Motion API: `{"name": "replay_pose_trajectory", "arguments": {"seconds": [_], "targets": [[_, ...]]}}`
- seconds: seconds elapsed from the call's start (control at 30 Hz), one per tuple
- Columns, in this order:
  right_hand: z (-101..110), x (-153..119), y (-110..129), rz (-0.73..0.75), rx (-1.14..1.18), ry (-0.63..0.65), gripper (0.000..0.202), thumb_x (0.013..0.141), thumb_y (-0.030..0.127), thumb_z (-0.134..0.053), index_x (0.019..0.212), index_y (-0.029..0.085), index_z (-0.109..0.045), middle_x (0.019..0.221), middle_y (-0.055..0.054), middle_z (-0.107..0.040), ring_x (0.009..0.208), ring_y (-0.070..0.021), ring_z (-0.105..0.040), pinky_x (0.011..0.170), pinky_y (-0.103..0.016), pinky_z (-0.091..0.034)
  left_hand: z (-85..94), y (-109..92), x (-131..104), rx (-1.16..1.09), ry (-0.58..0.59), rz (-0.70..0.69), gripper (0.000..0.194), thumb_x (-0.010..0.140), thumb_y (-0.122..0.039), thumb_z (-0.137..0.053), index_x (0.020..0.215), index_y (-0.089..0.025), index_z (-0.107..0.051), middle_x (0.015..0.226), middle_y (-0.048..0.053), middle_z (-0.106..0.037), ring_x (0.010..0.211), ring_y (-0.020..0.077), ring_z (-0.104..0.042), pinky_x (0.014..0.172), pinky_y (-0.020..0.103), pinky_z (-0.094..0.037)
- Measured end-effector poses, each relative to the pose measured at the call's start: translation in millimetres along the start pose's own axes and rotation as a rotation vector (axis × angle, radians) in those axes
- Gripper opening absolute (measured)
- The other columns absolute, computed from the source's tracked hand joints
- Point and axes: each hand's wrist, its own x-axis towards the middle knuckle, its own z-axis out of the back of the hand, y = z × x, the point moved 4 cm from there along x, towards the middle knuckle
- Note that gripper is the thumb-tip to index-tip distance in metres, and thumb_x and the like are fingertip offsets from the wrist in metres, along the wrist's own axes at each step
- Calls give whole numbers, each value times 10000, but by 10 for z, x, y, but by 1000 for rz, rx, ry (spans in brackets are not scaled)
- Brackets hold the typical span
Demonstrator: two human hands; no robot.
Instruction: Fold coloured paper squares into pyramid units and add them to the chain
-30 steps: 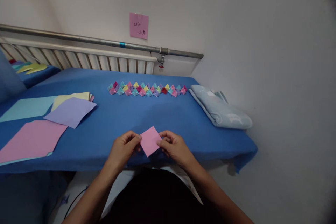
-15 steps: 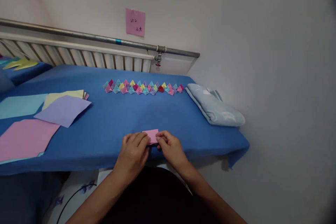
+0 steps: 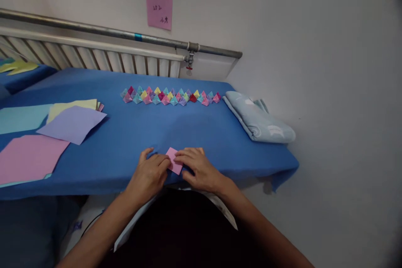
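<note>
A small folded square of pink paper (image 3: 175,167) lies turned like a diamond near the front edge of the blue-covered table. My left hand (image 3: 150,174) has its fingertips closed on the left side of the paper, one outer finger lifted away. From the right, my right hand (image 3: 201,169) reaches over it with fingers stretched out, their tips touching the upper face and the thumb apart. Fingers cover part of the paper's middle and right corner. Farther back stands a row of small folded-paper pieces (image 3: 172,96) in several colours.
Loose sheets lie to the left: a pink sheet (image 3: 31,157), a purple sheet (image 3: 73,124), a turquoise sheet (image 3: 23,118) and yellow paper (image 3: 75,104). A folded light-blue cloth (image 3: 259,119) rests at the right end. Behind the table run a radiator (image 3: 103,60) and a metal pipe (image 3: 94,28).
The pink paper has turned from lying level to a diamond position. My right hand has gone from pinching its right edge to lying over it with extended fingers. The view has tilted down slightly.
</note>
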Motion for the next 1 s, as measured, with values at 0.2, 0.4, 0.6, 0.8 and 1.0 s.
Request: {"name": "replay_pose_trajectory", "arguments": {"seconds": [0.2, 0.4, 0.6, 0.8, 1.0], "targets": [[-84, -27, -139, 8, 69, 34, 329, 790, 157, -557, 1115, 196, -592, 1174, -65, -635, 1107, -199, -532, 932, -373, -324, 31, 23, -10, -24, -21, 30, 192, 811, -155, -503, 969, -217, -593, 1014, 52, -704, 897, 208, -641, 1025, 497, -245], [-60, -13, -193, -45, 74, 45, 257, 829, 205, -583, 1084, 179, -605, 1151, -67, -652, 1043, -195, -558, 904, -356, -337, 35, 68, -1, -41, -13, 38, 140, 834, -199, -518, 956, -216, -584, 977, 33, -717, 862, 189, -656, 1028, 470, -266], [-94, 6, -242, -60, 66, 16, 246, 809, 158, -591, 1047, 211, -622, 1104, -51, -675, 1008, -187, -585, 878, -337, -354, 15, 108, -3, -43, -61, 30, 123, 881, -211, -500, 959, -224, -595, 959, 11, -725, 840, 170, -667, 1004, 458, -303], [-114, 16, -277, -60, 50, -71, 210, 816, 155, -576, 1008, 221, -629, 1109, -48, -669, 1042, -182, -593, 877, -337, -369, -24, 151, -14, -43, -138, 20, 122, 913, -211, -483, 968, -211, -592, 964, 16, -716, 871, 159, -667, 974, 431, -354], [-148, 36, -306, -75, 15, -103, 157, 814, 114, -573, 923, 195, -652, 1100, -68, -659, 1001, -181, -597, 883, -350, -396, -68, 147, -57, 1, -176, 2, 131, 909, -161, -469, 941, -176, -596, 1012, 63, -695, 949, 177, -650, 985, 431, -369]]}}
